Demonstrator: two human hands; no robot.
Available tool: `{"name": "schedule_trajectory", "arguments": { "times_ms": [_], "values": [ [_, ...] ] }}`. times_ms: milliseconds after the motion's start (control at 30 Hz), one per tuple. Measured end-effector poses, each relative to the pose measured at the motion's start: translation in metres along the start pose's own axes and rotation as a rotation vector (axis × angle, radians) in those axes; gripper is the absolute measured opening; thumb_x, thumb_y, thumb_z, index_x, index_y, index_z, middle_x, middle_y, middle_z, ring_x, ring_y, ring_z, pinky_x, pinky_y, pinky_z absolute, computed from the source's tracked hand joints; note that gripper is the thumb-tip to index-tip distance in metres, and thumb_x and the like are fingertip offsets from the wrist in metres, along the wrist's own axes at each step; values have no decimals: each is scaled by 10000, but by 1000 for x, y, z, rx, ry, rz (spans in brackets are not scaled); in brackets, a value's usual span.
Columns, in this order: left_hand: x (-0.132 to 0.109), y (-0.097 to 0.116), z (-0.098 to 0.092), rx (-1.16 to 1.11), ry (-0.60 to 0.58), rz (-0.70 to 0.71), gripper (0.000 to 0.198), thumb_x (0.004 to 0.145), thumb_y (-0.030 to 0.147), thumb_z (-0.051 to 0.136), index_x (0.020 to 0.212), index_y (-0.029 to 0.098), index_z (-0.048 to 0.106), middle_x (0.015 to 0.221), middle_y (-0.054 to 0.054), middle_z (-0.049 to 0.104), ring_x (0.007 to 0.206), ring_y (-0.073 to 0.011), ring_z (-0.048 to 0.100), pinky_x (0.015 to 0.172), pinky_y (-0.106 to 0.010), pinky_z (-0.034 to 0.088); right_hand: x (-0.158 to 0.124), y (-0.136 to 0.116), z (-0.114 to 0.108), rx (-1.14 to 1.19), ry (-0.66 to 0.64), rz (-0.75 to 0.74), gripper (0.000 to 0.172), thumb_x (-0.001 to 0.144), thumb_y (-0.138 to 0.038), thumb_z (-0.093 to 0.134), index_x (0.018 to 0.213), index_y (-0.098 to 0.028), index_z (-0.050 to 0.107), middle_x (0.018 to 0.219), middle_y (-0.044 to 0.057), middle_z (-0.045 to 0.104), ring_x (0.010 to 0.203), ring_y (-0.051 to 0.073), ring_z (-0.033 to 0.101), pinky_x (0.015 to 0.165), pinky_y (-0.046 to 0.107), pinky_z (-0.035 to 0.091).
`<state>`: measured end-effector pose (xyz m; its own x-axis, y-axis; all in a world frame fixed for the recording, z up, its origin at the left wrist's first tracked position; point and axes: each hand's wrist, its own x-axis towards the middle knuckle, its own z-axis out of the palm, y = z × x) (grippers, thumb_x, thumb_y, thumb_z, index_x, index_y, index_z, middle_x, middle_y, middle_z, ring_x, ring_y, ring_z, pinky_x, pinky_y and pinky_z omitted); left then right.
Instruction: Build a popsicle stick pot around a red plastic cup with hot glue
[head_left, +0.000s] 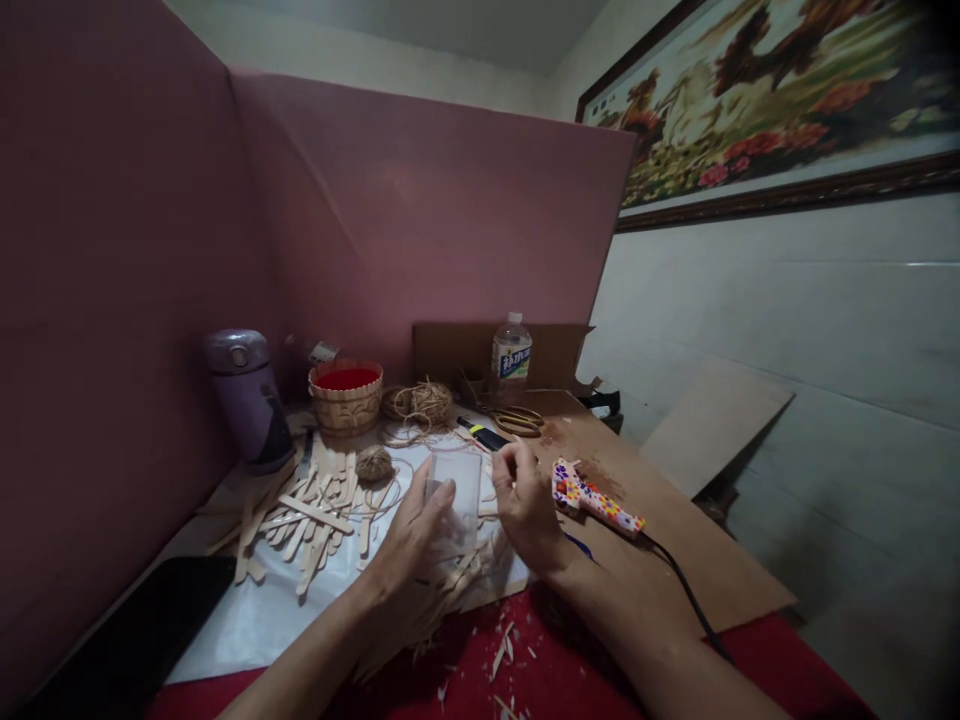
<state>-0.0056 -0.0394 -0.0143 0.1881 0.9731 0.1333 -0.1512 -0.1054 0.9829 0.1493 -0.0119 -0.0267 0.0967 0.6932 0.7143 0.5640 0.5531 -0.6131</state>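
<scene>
My left hand [414, 525] is wrapped round a clear, see-through plastic box [457, 490], its thumb lying across the front. To the right of the box, my right hand [523, 500] is raised with fingers curled into a pinch; whatever they may hold is too small or hidden to make out. Just beyond that hand lies a black and yellow utility knife [484, 434]. A flower-patterned glue gun [592, 498] rests on cardboard to its right. Wooden craft sticks [319, 515] are heaped left of my left hand, and cut pieces lie under the box.
Behind stand a purple bottle [251, 400], a wooden bucket [345, 398], twine [420, 402], a small twine ball [373, 463], scissors [517, 420] and a clear plastic bottle [512, 355]. The glue gun's cord [686, 590] trails toward the front edge. Shavings dot the red cloth [540, 650].
</scene>
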Motion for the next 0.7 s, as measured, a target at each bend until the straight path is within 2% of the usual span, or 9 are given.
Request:
{"name": "schedule_trajectory", "arguments": {
  "times_ms": [67,167,300,333,433,500,567,700],
  "values": [
    [0,1,2,-29,-11,-89,492,807,506,574,1185,198,508,776,4,550,635,-154,544,587,-277,454,5,4,-4,84,36,73,152,929,-304,412,826,-206,466,695,-1,542,621,147,535,600,270,407],
    [2,-2,3,-96,31,-122,465,809,520,558,1143,202,497,797,13,516,616,-135,531,564,-266,451,4,3,-7,219,-2,102,133,909,-310,474,831,-203,494,709,-2,561,638,140,549,630,269,432],
    [8,-9,-3,-94,26,-94,482,811,529,552,1161,203,495,802,6,510,645,-144,520,557,-267,453,-1,-4,-7,222,-98,-26,55,871,-213,496,857,-196,547,806,26,567,738,155,554,688,282,453],
    [9,-10,-4,-82,23,-90,496,808,525,559,1180,203,494,799,6,508,657,-146,515,565,-266,453,-1,-6,-7,220,-107,-59,86,859,-205,508,923,-191,563,888,47,571,788,163,553,702,286,459],
    [11,-9,-8,-62,-13,-78,503,807,507,574,1202,200,518,796,5,511,691,-145,497,598,-258,442,1,-7,-9,246,-192,-77,363,816,-267,603,1165,-193,538,1110,90,545,856,174,534,704,291,466],
    [11,-8,-11,-45,-48,-70,487,804,487,588,1190,191,553,786,5,518,681,-138,478,615,-255,426,4,-5,-11,270,-305,-35,426,778,-314,666,1173,-195,560,1071,74,579,790,158,519,666,278,451],
    [11,-6,-13,-28,-73,-68,464,801,463,601,1170,182,587,764,7,523,663,-131,460,635,-255,412,6,-3,-12,308,-380,32,371,754,-336,695,1081,-183,614,930,41,612,701,135,495,620,261,426],
    [9,-5,-15,-48,-104,-78,416,814,433,595,1153,191,618,769,0,546,688,-133,473,655,-248,395,10,2,-12,436,-397,139,260,798,-361,637,959,-160,672,791,22,621,663,126,509,617,257,420]
  ]
}}
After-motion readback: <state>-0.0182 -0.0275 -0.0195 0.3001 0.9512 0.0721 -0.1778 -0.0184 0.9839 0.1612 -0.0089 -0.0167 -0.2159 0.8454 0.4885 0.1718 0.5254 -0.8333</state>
